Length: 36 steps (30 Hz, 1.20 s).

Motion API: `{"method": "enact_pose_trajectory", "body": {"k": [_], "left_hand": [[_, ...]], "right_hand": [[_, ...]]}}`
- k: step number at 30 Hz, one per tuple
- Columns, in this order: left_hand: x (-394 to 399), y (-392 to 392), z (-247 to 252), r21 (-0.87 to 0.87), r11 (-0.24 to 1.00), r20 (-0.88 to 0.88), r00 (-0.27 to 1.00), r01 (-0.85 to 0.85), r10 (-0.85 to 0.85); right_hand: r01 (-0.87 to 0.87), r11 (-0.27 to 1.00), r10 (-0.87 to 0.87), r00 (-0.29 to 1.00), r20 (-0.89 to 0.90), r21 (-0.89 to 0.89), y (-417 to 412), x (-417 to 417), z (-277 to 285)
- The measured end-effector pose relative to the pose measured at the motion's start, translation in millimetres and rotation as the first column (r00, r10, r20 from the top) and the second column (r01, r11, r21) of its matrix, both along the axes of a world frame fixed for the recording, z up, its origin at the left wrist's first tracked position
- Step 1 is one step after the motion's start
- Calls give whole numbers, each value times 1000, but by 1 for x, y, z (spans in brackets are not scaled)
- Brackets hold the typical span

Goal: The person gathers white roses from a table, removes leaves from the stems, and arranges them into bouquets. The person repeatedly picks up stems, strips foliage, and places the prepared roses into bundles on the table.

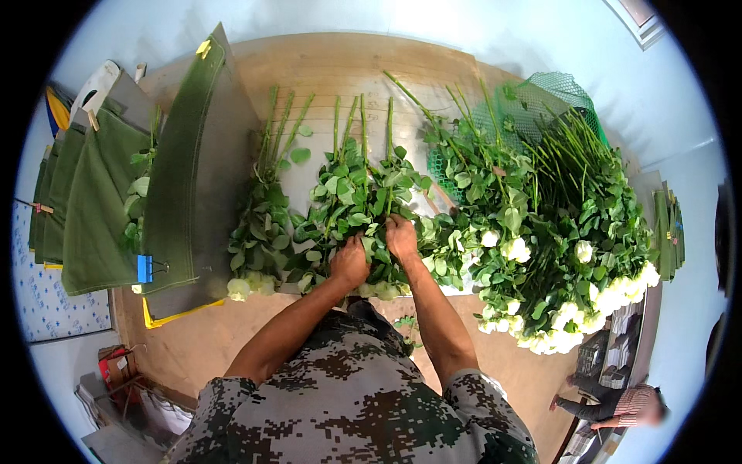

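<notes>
White roses with long green stems lie on the worktable, blooms towards me. My right hand pinches the leafy stem of one rose, whose cut end points to the far side. Just left and nearer to me, my left hand is curled among rose leaves; its fingertips are partly hidden, so what it holds is unclear. Beneath and beside both hands spread several leafy roses, with pale blooms near the front edge. Another small group of roses lies to the left.
A large heap of white roses fills the right side, partly over green plastic netting. An upright panel with green cloth and a blue binder clip stands left. Another person is at shelving, lower right.
</notes>
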<state>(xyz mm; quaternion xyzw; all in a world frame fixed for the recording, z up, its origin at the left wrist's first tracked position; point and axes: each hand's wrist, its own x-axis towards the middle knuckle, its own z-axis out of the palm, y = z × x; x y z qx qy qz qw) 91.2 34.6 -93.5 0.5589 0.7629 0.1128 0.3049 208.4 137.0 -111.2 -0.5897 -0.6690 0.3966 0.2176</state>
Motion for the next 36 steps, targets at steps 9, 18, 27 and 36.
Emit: {"method": "enact_pose_trajectory", "body": {"k": [9, 18, 27, 36], "left_hand": [[-6, -4, 23, -99, 994, 88, 995, -44, 53], [-13, -9, 12, -79, 997, 68, 998, 10, -4], [-17, -8, 19, -168, 985, 74, 997, 35, -23], [-25, -14, 8, -18, 1000, 146, 989, 26, -23]], "right_hand": [[53, 997, -58, 993, -103, -48, -2, 7, -6], [-83, 996, 83, 996, 38, 20, -14, -13, -20], [-150, 988, 147, 985, 91, 26, -15, -12, -15], [-153, 986, 145, 984, 102, 74, -14, -10, -22]]}}
